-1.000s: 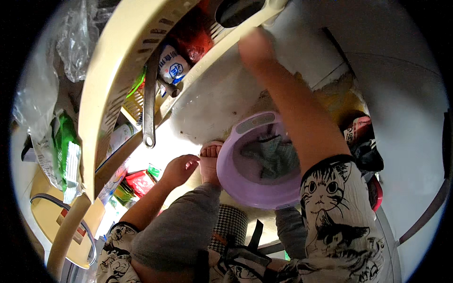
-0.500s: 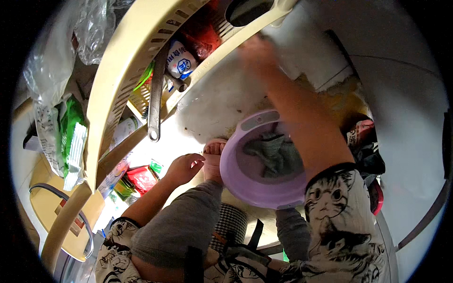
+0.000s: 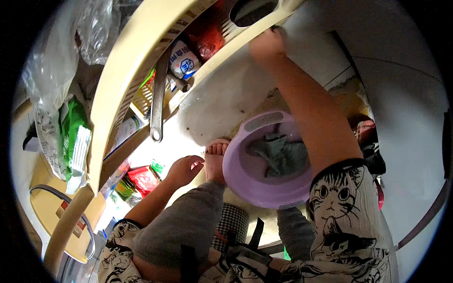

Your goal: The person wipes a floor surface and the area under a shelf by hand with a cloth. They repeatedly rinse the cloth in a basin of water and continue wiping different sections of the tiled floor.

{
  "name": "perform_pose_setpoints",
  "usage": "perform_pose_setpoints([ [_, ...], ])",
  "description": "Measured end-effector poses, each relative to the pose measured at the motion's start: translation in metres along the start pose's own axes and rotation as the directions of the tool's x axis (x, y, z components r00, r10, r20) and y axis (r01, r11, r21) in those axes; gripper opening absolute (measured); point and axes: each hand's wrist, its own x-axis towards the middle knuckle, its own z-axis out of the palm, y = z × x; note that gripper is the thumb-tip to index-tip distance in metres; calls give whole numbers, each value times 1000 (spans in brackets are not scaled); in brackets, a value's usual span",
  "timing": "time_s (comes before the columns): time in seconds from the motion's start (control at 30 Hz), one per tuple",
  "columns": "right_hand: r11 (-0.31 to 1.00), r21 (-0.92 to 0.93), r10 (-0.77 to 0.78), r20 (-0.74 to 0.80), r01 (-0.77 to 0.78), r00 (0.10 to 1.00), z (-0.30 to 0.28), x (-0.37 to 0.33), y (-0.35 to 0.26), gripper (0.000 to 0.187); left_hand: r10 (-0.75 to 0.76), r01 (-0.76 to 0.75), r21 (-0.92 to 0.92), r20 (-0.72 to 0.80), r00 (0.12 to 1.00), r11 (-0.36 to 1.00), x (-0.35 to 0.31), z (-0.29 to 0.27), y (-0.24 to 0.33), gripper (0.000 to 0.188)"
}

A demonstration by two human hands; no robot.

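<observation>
My right arm stretches up and away over a lilac basin [image 3: 240, 188]. At its end my right hand [image 3: 268, 46] is closed against the pale surface beside the cream rack's edge; a dark bit shows at its fingertips, too blurred to name. In the basin a wet grey-green cloth [image 3: 283, 158] lies crumpled in shallow water. Beside my left knee my left hand [image 3: 185, 170] hangs with its fingers loosely curved and apart, holding nothing.
A cream plastic rack [image 3: 127, 56] arches across the upper left, holding a white packet [image 3: 184, 59], a red bag [image 3: 206, 40] and a metal wrench-like tool [image 3: 158, 104]. Colourful packets [image 3: 143, 179] lie at lower left. A black bag [image 3: 375, 158] stands right of the basin.
My right hand has shifted slightly up and to the right along the rack's edge. My left hand has hardly moved, and the whole view has shifted a little.
</observation>
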Motion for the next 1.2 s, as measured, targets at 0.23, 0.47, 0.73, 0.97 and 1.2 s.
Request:
perform_pose_setpoints([
  [0.23,924,-242,-272,124,294,954,-23,-6,8,36,-21,19,-15,-120,993,1000,0,-6,-15,21],
  [0.47,908,-410,-87,14,85,996,-25,-27,126,57,17,-17,11,-42,999,1000,-3,4,-11,22],
  [0.73,897,-281,-368,-46,341,929,-27,-46,42,49,95,-91,43,-113,989,995,1,0,-15,20],
  [0.97,755,-114,-625,174,646,761,-20,-58,-46,40,91,-86,47,-108,990,995,8,-6,-8,18],
  [1.2,822,-331,-457,101,463,884,-34,-33,81,41,-43,41,-24,-95,995,999,-14,3,-29,21],
])
